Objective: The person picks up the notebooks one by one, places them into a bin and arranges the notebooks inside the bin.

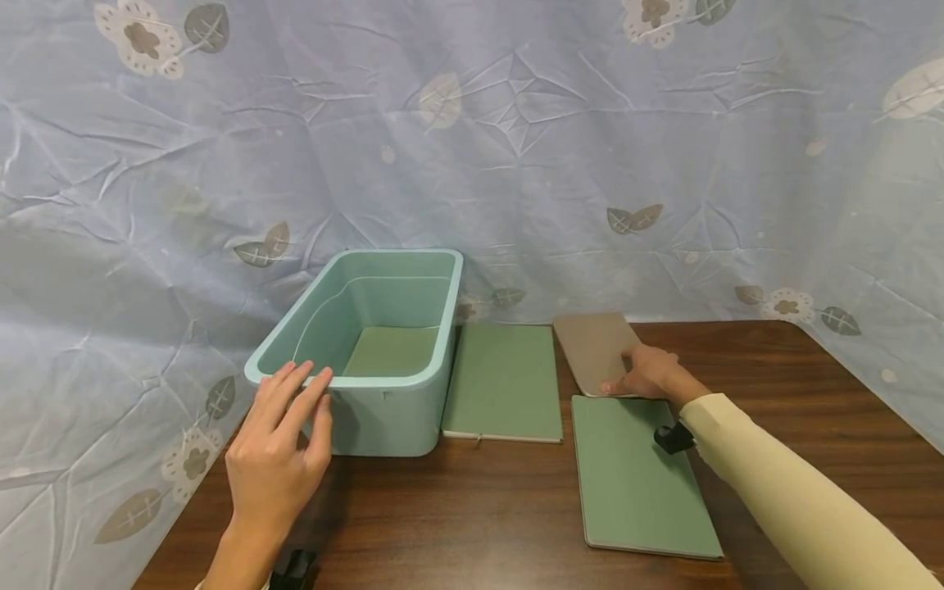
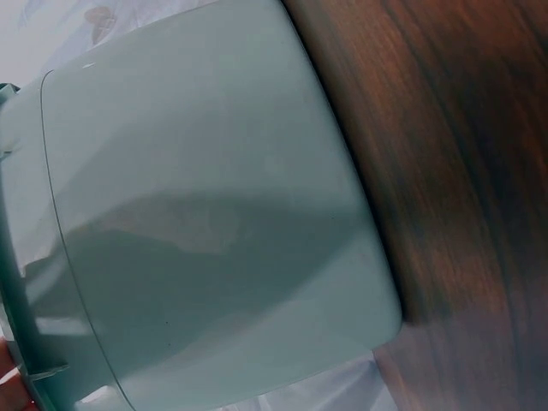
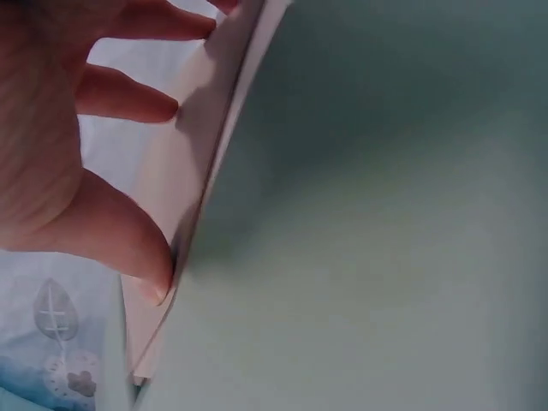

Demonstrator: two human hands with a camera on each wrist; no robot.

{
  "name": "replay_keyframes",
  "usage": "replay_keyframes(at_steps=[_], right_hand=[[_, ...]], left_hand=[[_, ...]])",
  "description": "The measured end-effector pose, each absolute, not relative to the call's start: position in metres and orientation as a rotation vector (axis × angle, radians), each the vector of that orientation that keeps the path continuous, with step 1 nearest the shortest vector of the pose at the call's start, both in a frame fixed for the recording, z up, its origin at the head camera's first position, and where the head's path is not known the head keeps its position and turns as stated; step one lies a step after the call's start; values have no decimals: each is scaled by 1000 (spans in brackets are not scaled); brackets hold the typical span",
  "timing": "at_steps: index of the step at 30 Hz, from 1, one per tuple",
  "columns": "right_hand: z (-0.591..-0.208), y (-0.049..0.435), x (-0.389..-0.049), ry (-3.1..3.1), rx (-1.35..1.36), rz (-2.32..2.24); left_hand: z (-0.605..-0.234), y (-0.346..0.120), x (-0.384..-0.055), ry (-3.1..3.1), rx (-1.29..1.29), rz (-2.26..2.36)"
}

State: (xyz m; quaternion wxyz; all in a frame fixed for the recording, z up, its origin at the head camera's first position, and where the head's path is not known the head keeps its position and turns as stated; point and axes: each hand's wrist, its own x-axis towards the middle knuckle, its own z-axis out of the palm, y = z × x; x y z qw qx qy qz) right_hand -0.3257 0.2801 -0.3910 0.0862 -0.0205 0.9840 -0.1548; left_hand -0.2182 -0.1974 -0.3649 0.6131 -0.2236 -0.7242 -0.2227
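My right hand [image 1: 649, 373] is at a tan notebook [image 1: 593, 344] lying near the back of the table. In the right wrist view its fingers are spread, with the thumb [image 3: 128, 240] touching the cover close to the near edge. Just in front of that notebook lies a green notebook [image 1: 637, 483], beneath my right wrist. My left hand [image 1: 276, 459] is at the near rim of a light green plastic bin [image 1: 383, 418], its fingers extended over the rim. Inside the bin, a flat green notebook [image 1: 391, 351] lies on the bottom.
Between the bin and the tan notebook lies another green notebook [image 1: 505, 381], with a ribbon end at its near edge. Everything stands on a dark wooden table [image 1: 472, 508]. A floral cloth [image 1: 516, 180] hangs along the back and both sides.
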Motion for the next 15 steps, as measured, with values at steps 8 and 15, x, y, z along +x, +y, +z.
replay_keyframes(at_steps=[8, 15], right_hand=[[-392, 288, -328, 2941, 54, -554], [-395, 302, -327, 2894, 260, -844]], left_hand=[[-364, -196, -218, -1663, -513, -515], [-364, -196, -218, -1655, -514, -515]])
